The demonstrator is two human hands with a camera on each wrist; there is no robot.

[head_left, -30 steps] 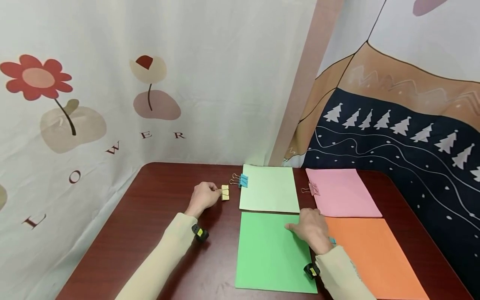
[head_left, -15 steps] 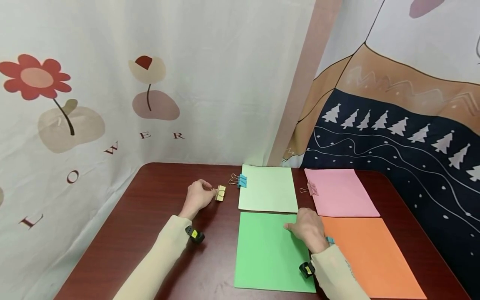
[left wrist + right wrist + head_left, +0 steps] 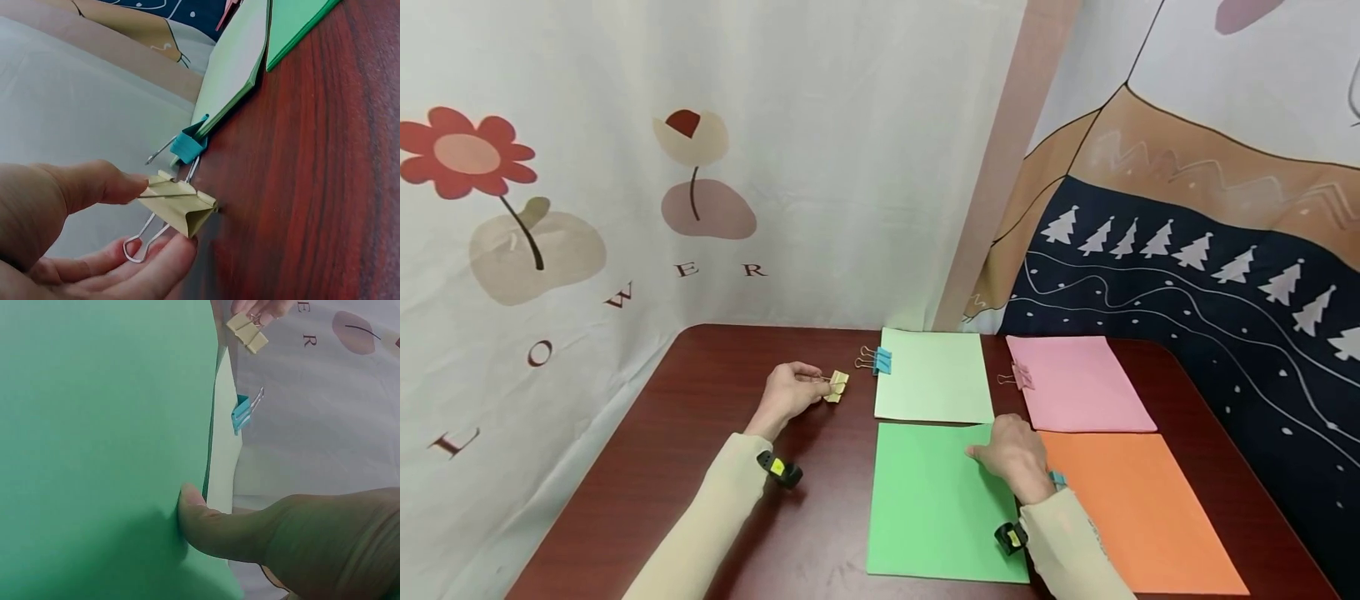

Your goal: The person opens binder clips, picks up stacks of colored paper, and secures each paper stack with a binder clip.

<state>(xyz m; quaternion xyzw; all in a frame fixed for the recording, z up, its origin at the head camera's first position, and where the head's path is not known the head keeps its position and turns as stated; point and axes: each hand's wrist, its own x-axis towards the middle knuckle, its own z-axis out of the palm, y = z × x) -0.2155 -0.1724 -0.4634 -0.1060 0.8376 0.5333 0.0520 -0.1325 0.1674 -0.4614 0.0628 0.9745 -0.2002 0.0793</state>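
My left hand [image 3: 788, 395] pinches a yellow binder clip [image 3: 837, 386] just above the table, left of the light green paper stack [image 3: 936, 379]. In the left wrist view, the thumb is on the yellow clip's body, while the fingers are at its lower side by a wire handle. A blue binder clip [image 3: 189, 145] grips the light green stack's left edge. My right hand [image 3: 1017, 454] lies over the upper right corner of the bright green paper stack [image 3: 936, 508], with its thumb [image 3: 215, 531] pressed on the top sheet. Its other fingertips are hidden.
Behind the right hand lies a pink paper stack [image 3: 1090, 383] with a pink binder clip [image 3: 1023, 377] on its left edge. An orange paper stack [image 3: 1150, 517] sits beside the bright green one. A printed curtain [image 3: 820, 167] hangs at the dark red table's [image 3: 647, 467] back.
My left hand has drawn the yellow clip a little to the left, away from the light green stack, and turned it to a slant. The right hand has stayed on the bright green stack.
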